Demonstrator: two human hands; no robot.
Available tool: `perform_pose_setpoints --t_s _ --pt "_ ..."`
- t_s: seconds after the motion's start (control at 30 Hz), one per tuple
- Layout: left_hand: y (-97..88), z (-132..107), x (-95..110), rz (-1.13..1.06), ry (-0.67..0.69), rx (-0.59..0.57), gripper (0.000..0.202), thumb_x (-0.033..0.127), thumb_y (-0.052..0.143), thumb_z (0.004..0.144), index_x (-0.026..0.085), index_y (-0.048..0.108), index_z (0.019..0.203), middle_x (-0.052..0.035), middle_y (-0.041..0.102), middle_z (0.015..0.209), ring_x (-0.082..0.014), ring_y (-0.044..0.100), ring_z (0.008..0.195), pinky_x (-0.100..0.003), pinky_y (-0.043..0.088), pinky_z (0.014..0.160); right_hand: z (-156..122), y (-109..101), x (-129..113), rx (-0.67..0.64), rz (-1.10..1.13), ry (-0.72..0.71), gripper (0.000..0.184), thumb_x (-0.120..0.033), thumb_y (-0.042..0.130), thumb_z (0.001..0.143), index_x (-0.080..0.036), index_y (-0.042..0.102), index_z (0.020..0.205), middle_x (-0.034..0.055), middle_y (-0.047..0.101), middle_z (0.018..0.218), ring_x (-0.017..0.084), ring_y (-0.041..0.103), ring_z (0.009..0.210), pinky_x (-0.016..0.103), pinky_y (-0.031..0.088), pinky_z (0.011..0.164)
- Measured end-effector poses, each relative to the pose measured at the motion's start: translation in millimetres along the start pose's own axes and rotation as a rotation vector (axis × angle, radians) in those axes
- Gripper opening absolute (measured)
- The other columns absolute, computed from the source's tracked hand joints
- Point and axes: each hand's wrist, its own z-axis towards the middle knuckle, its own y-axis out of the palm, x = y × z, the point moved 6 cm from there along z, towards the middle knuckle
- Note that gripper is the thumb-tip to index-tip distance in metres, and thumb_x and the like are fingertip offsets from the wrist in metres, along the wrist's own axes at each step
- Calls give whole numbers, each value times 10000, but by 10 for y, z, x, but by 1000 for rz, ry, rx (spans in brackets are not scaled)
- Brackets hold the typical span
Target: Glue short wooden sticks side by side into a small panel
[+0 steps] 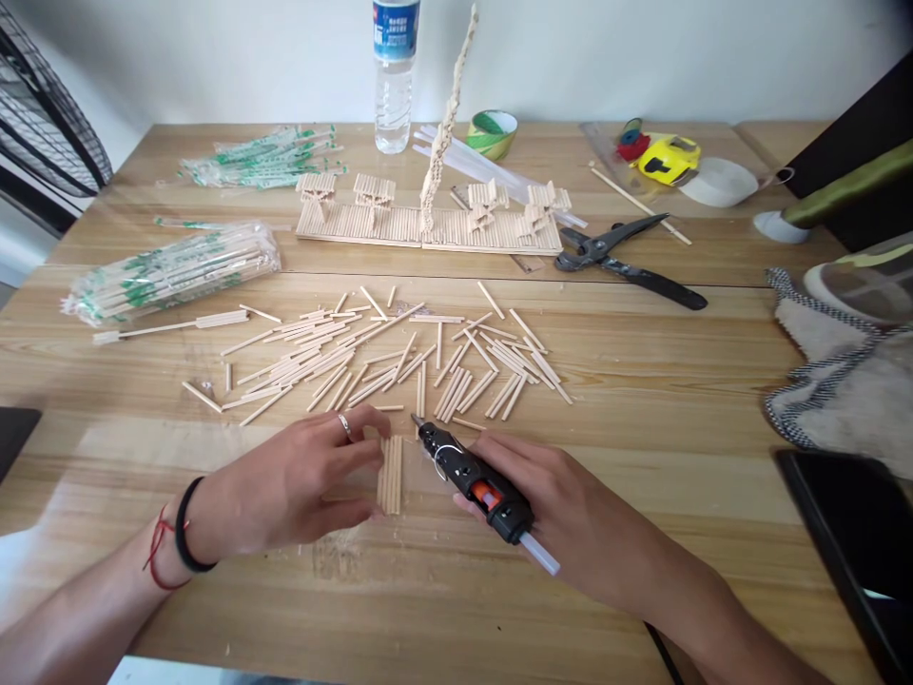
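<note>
Fingers (pixel 360 455) of left hand (pixel 285 490) pinching left edge of small flat panel of pale wooden sticks (pixel 390 474), near centre of light wooden bench (pixel 677 400). Right hand (pixel 571 514) clenched around black hot-glue gun (pixel 475 485), nozzle just right of panel.

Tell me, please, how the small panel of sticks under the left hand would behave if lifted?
The stick panel is probably very light: a few thin wooden sticks. It may come apart, since the left hand holds it together and the glue gun in the right hand is right beside it. Flat, it seems unlikely to roll.
</note>
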Motion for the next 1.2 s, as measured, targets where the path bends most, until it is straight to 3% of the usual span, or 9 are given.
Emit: perform_pose_setpoints --t_s 0.57,0.93,1.2 --pt "7 1 21 27 22 4 139 270 662 1021 211 637 1144 -120 660 1364 -287 720 1158 -410 607 999 2 -17 -10 8 3 -3 338 -70 694 934 -245 730 1221 97 803 1260 297 760 1205 427 639 1038" --pt "-7 7 30 28 33 10 134 271 663 1021 215 636 1139 -129 661 1360 -290 723 1154 -409 603 1002 -18 32 19 -30 -60 7 274 -87 636 969 -223 693 1200 114 791 1134 325 738 1245 478 640 1060" --pt "-7 15 43 9 38 5 115 250 645 1031 222 611 1138 -112 659 1322 -271 723 1127 -384 591 967 -8 -9 -6 -8 -38 3 334 -76 664 951 -243 719 1235 93 806 1212 295 757 1207 434 638 1051"
